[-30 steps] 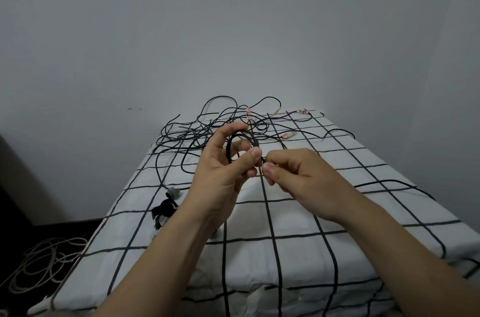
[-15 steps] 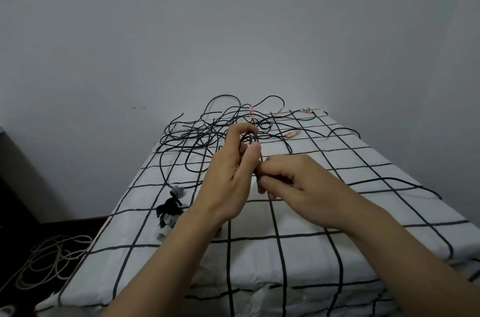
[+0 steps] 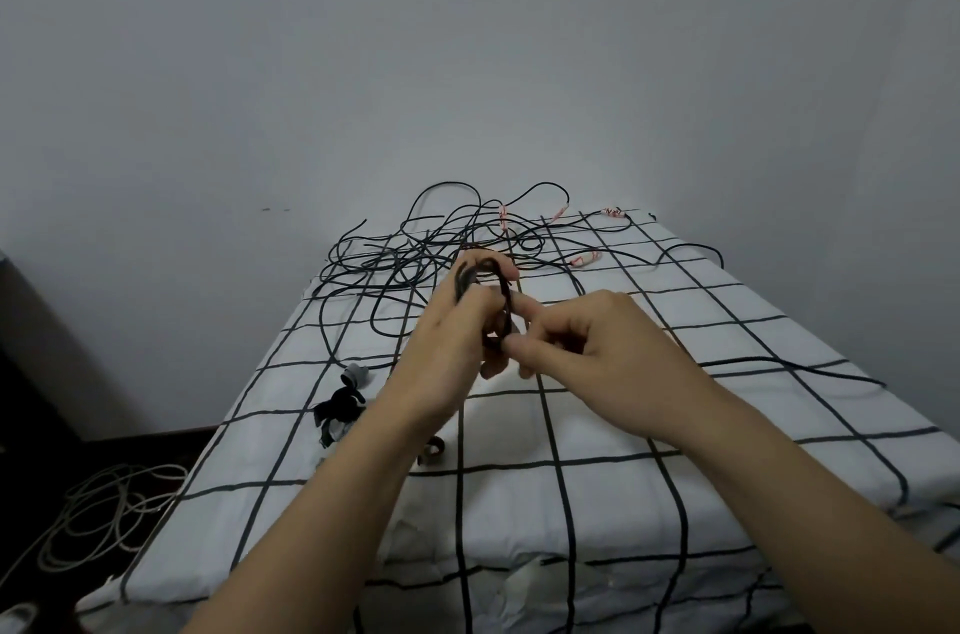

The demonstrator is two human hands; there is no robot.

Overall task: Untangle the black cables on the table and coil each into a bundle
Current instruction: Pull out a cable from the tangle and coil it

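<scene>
A small coil of black cable (image 3: pixel 500 289) stands upright between my hands above the table's middle. My left hand (image 3: pixel 457 347) grips the coil, its fingers curled round the loops. My right hand (image 3: pixel 587 347) pinches the cable at the coil's lower right side with thumb and forefinger. Behind them a tangle of black cables (image 3: pixel 415 259) sprawls over the far part of the table, some ends wrapped in red-and-white tags (image 3: pixel 586 260). One black cable (image 3: pixel 779 366) trails off to the right.
The table wears a white cloth with a black grid (image 3: pixel 623 451). Black and grey straps (image 3: pixel 340 407) lie at its left side. A pale cable (image 3: pixel 98 514) lies looped on the dark floor at lower left. A bare grey wall stands behind.
Both hands have stayed together on the coil. The left hand has turned, so its back faces me and the loops show above its fingers. The right hand's pinch sits lower on the coil.
</scene>
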